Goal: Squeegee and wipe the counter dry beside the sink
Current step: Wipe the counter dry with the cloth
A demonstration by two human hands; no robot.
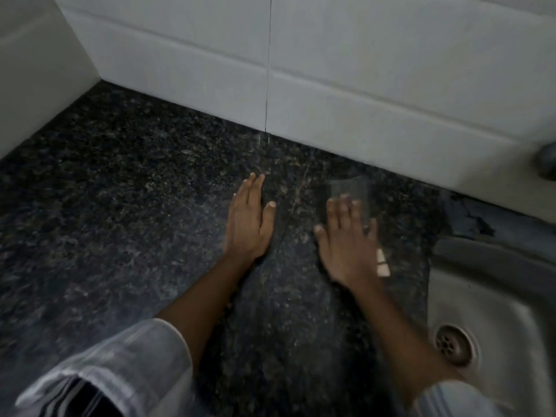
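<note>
The dark speckled granite counter (135, 206) fills the middle of the view. My left hand (248, 224) lies flat on it, fingers straight and together, pointing at the wall. To its right, my right hand (349, 245) rests with spread, fairly straight fingers on a blurred, see-through flat piece (350, 188) that reaches past my fingertips. A small white part (382, 263) shows under the outer edge of that palm. Motion blur hides what the clear piece is.
A steel sink (469, 284) with a round drain (452, 344) sits at the right edge of the counter. White tiled wall (361, 85) runs along the back and the left corner. A metal fitting (546, 162) shows at far right.
</note>
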